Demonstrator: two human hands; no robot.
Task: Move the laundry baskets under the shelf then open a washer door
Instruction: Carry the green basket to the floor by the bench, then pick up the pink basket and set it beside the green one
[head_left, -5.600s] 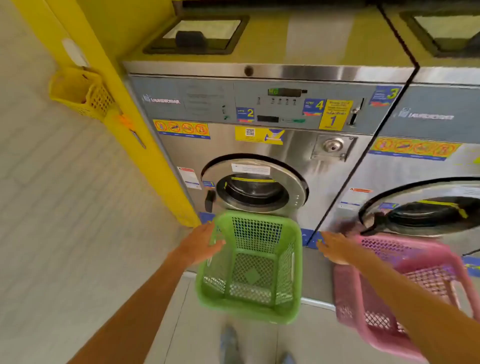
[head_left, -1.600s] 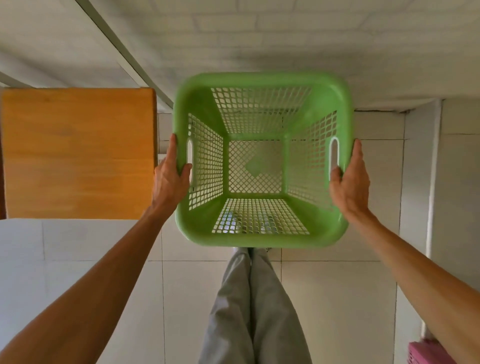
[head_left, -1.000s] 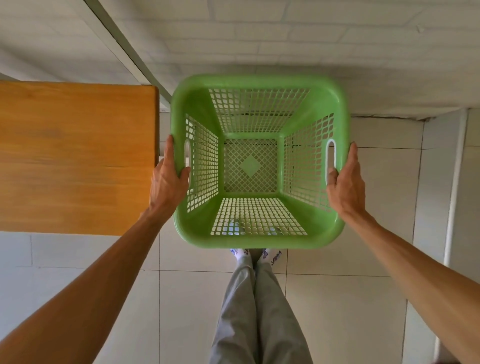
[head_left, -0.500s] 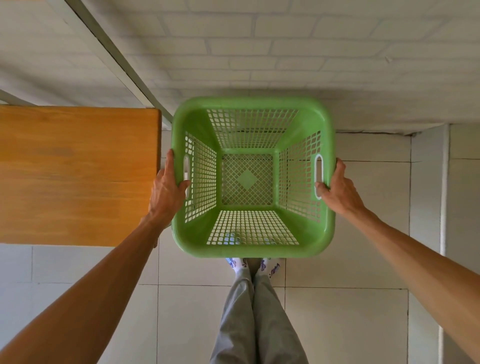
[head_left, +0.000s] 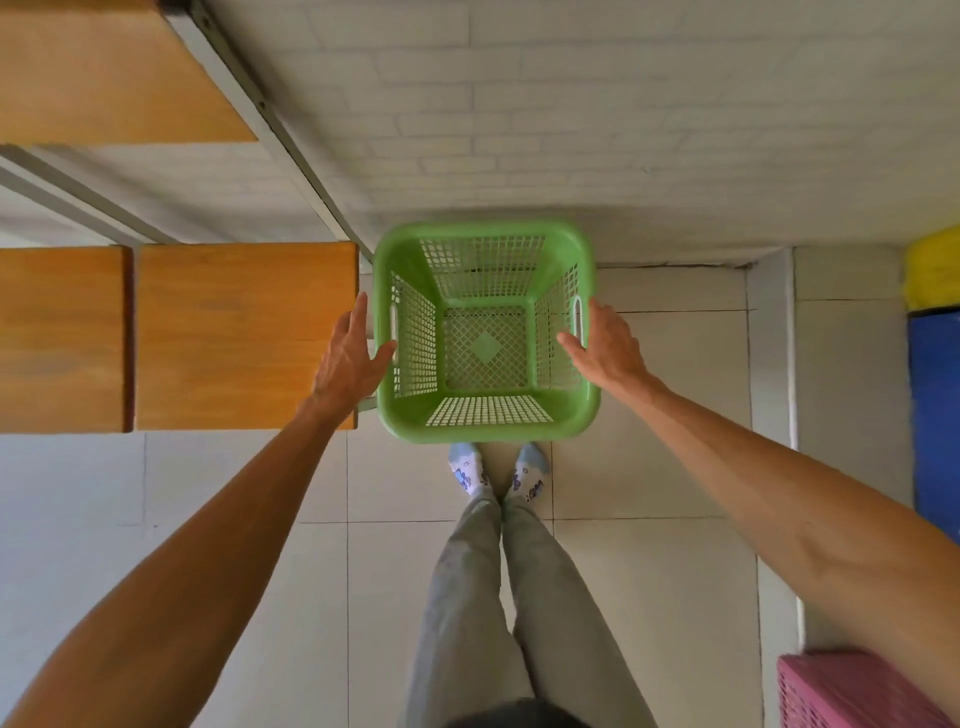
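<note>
**Green basket on the tiled floor**

On the pale tiled floor (head_left: 649, 415) by the white brick wall, the green basket (head_left: 485, 426) sits upright just beside the wooden shelf (head_left: 244, 338). The left hand (head_left: 348, 361) and right hand (head_left: 608, 348) flank its rim, fingers apart, gripping nothing. A pink basket (head_left: 852, 691) shows at bottom right.

Green plastic laundry basket (head_left: 485, 431), lattice-walled, empty and upright, is seen on the tiled floor against the wall beside the wooden shelf (head_left: 244, 338). A pink basket (head_left: 852, 691) is partly seen at lower right.
</note>
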